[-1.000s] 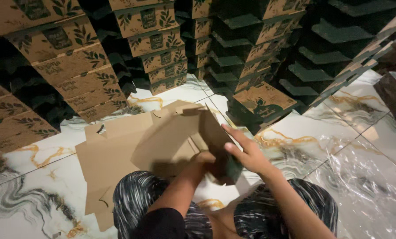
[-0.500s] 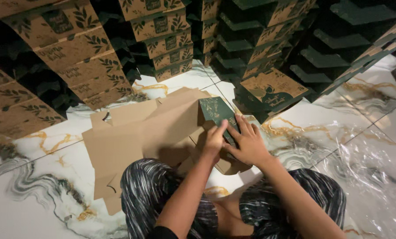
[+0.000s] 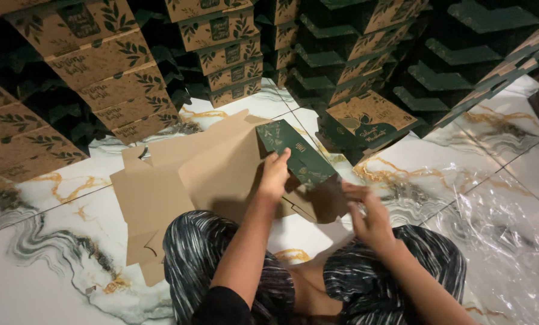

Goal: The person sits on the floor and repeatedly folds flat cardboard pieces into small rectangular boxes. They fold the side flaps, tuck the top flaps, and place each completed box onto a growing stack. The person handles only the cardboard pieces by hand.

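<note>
A flat brown cardboard box blank [image 3: 179, 174] lies on the marble floor in front of my knees. One of its flaps, dark green with a leaf print [image 3: 293, 153], is folded up at the right side. My left hand [image 3: 274, 176] presses on that green flap with its fingers along the fold. My right hand [image 3: 369, 213] pinches a smaller cardboard flap [image 3: 327, 201] lower right of it. I sit cross-legged in striped trousers [image 3: 209, 253].
Stacks of folded brown and green boxes [image 3: 101, 72] stand at the back left and centre [image 3: 221, 54]. Dark green stacks [image 3: 372, 120] fill the back right. Crumpled clear plastic wrap [image 3: 510, 241] lies on the floor at the right.
The green flap has been raised and turned further. My right hand has slid down off it to the lower flap, while my left hand stays on the fold.
</note>
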